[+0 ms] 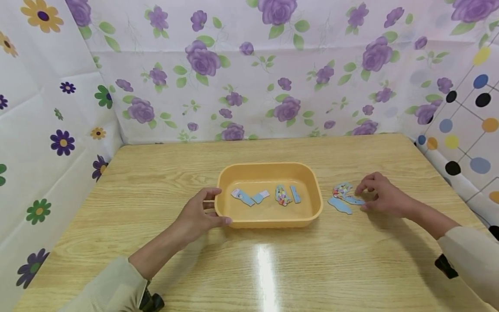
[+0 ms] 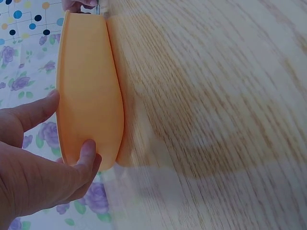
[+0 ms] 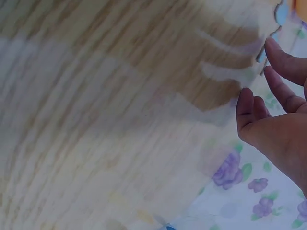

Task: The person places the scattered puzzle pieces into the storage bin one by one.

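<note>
My left hand (image 1: 196, 216) holds the left end of a shallow yellow-orange plastic tray (image 1: 269, 224), its thumb at the near corner. In the left wrist view, the fingers (image 2: 86, 155) lie against the tray's outer wall. Inside it lie several light-blue jigsaw puzzle pieces, among them a multicoloured one (image 1: 281, 196) and a narrow strip (image 1: 295, 194). Right of the tray, a small group of puzzle pieces (image 1: 340, 205) rests on the table. Just beside that group is my right hand (image 1: 386, 199), fingers loosely bent; whether a fingertip touches a piece I cannot tell.
The wood-patterned table (image 1: 163, 173) spreads around the tray, with a bright reflection in front. A purple-flowered cloth (image 1: 249, 86) hangs behind the table's far edge. Patterned cloths also hang at the left and right sides.
</note>
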`<act>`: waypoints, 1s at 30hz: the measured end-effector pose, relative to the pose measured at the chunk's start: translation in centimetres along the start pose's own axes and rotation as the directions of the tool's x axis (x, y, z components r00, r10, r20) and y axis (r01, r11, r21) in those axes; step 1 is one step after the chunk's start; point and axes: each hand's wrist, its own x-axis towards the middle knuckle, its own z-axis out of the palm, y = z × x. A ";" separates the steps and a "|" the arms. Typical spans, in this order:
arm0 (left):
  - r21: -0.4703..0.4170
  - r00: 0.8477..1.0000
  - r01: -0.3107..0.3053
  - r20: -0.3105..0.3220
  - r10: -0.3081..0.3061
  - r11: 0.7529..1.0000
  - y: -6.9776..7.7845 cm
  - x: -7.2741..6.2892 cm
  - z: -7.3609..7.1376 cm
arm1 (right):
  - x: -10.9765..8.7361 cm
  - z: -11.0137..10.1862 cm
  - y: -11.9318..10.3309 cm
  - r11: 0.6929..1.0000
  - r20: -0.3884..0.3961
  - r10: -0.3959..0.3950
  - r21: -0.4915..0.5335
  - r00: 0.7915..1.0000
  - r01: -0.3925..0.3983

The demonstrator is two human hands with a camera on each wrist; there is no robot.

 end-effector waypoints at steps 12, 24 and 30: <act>0.029 1.000 -0.003 -0.008 0.003 1.000 0.1 -0.2 0.0 | -0.3 0.8 1.3 0.997 -0.105 -0.077 -0.035 0.992 0.073; 0.016 1.000 0.007 -0.003 -0.007 1.000 0.0 -0.1 0.0 | -0.5 1.5 1.7 0.990 -0.153 -0.131 -0.070 0.979 0.122; 0.027 1.000 0.004 -0.005 -0.004 1.000 -0.2 -0.1 0.0 | -0.5 1.6 1.6 0.986 -0.165 -0.149 -0.094 0.975 0.135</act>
